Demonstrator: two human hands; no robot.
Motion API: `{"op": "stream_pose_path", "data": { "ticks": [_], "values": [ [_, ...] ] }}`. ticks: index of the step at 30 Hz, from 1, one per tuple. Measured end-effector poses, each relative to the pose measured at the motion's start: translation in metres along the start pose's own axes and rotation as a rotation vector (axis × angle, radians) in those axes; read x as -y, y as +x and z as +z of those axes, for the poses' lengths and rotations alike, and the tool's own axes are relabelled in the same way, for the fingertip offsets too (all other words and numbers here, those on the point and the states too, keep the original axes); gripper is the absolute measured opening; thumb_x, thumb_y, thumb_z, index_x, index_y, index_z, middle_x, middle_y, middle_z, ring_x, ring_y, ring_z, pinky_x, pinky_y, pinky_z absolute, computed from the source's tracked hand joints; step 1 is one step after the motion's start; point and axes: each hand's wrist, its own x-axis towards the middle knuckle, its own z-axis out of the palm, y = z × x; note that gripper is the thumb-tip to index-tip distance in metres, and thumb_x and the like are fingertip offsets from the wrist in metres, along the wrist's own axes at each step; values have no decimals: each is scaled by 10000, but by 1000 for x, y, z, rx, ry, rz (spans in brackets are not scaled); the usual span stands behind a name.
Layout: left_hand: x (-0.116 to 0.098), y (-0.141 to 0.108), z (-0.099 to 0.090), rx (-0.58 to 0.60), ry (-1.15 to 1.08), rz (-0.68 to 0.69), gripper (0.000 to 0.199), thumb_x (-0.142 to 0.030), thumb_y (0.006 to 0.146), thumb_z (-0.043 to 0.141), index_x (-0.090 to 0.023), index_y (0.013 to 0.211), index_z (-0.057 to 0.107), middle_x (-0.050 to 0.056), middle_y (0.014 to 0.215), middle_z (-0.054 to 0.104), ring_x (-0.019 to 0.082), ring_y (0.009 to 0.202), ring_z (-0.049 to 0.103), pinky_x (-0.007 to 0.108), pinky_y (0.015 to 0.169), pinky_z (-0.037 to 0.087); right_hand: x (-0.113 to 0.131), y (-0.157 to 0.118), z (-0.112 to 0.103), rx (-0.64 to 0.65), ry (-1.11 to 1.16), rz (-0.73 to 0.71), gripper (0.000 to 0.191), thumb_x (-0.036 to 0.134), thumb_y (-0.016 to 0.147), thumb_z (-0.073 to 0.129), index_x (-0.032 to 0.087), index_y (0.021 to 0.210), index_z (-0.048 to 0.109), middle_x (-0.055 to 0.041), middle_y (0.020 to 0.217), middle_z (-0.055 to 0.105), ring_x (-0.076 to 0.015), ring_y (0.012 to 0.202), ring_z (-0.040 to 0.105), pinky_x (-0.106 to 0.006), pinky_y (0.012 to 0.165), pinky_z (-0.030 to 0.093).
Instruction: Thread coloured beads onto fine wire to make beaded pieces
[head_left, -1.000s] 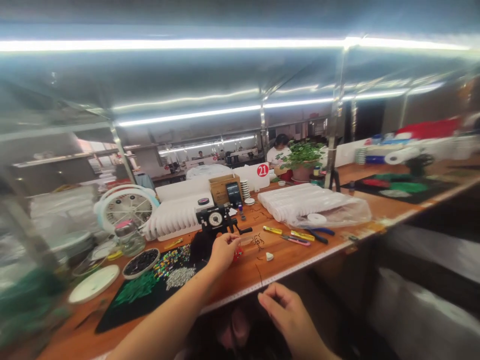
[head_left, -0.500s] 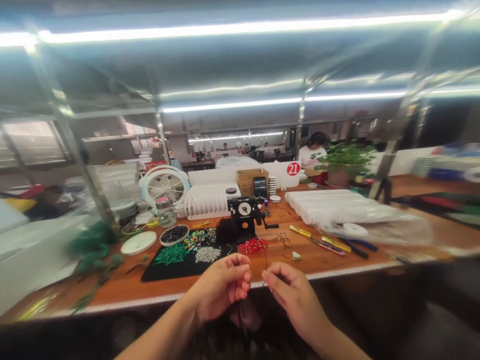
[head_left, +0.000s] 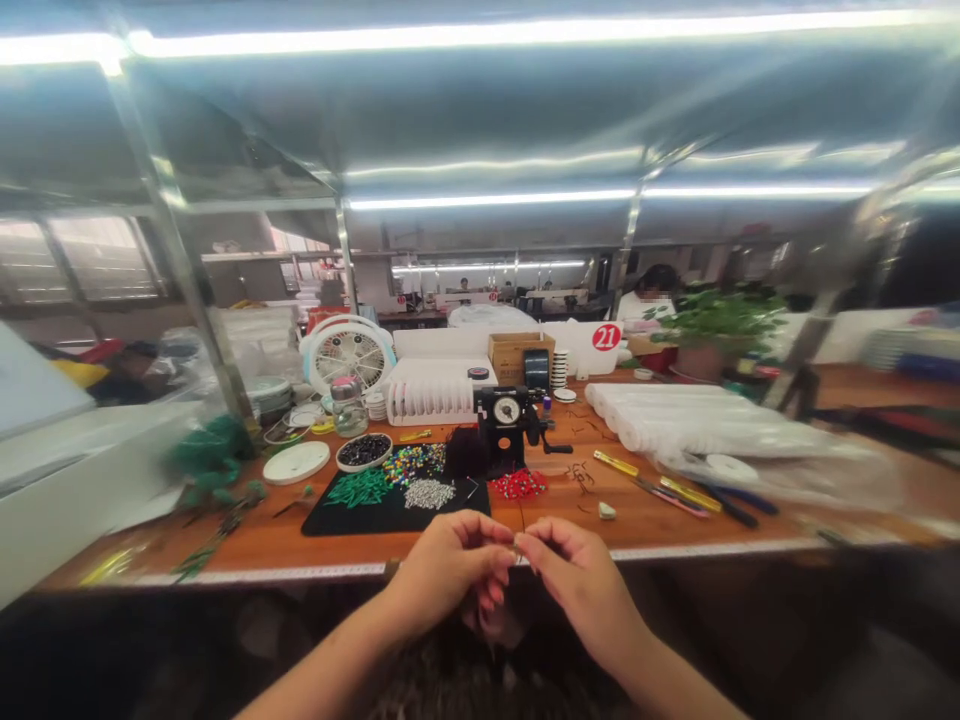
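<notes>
My right hand [head_left: 574,580] is closed in a pinch on a thin dark cord [head_left: 523,515], whose free end sticks up above the fingertips. Close against it, my left hand [head_left: 454,570] is also pinched, thumb against forefinger. What lies between those left fingers is too small to make out. Both hands meet in front of the table's near edge. Beyond them, a black mat [head_left: 352,518] carries green sleeves [head_left: 360,488], small silver pieces [head_left: 429,493] and multicoloured beads [head_left: 405,464]. Red pieces [head_left: 519,484] lie by the foot of a black hand-cranked device with a dial [head_left: 507,412].
A white dish of black pieces [head_left: 364,451], a white lid [head_left: 296,463], a glass jar [head_left: 349,408] and a fan [head_left: 349,358] stand left. At right lie yellow-handled tools [head_left: 616,463], pliers [head_left: 739,508] and plastic-wrapped white rolls [head_left: 660,420]. A person [head_left: 649,300] sits beyond.
My hands have come together, so the left fingertips now meet the right ones at the cord. The whole view has shifted slightly, with the table appearing further right and a little higher.
</notes>
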Motion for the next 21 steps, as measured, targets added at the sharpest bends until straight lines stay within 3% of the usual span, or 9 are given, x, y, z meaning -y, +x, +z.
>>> {"op": "stream_pose_path", "data": {
  "ticks": [2, 5, 8, 12, 16, 21],
  "values": [
    [-4, -5, 2, -54, 257, 76, 107, -233, 720, 631, -140, 772, 632, -5, 534, 593, 122, 462, 547, 230, 477, 438, 3, -1, 0, 2, -42, -21, 300, 428, 776, 627, 152, 664, 594, 7, 567, 531, -100, 526, 446, -205, 476, 333],
    [-11, -13, 6, -97, 616, 315, 181, -227, 787, 539, -169, 670, 665, 5, 570, 577, 140, 590, 561, 245, 594, 429, 6, -3, 2, -10, -64, -46, 292, 422, 774, 623, 162, 645, 596, 1, 567, 540, -113, 531, 460, -213, 472, 342],
    [-12, -15, 5, -122, 722, 421, 203, -221, 798, 530, -175, 659, 670, 13, 630, 591, 144, 656, 556, 242, 647, 409, 3, -3, 4, -20, -9, -16, 276, 408, 753, 653, 158, 644, 609, 10, 565, 523, -97, 514, 442, -204, 457, 321],
    [-4, -7, -3, -114, 351, 238, 161, -296, 747, 623, -155, 674, 644, 4, 613, 599, 135, 593, 544, 233, 586, 403, -9, 1, 4, -47, 317, 141, 289, 400, 703, 711, 153, 635, 578, 59, 514, 421, -40, 422, 299, -189, 389, 187],
    [5, -2, -5, 39, -71, 83, 181, -313, 665, 722, -145, 696, 663, 42, 743, 655, 155, 633, 590, 255, 607, 432, -17, 3, 9, -55, 456, 157, 272, 371, 685, 739, 140, 653, 598, 77, 489, 364, -29, 414, 246, -196, 387, 137],
    [6, -5, 7, 42, -249, -1, 178, -273, 621, 746, -106, 633, 682, 76, 640, 657, 165, 588, 603, 262, 599, 449, -16, 0, 16, -31, 519, 168, 295, 370, 695, 734, 148, 616, 557, 76, 469, 368, -29, 399, 245, -202, 384, 127]
  ]
}}
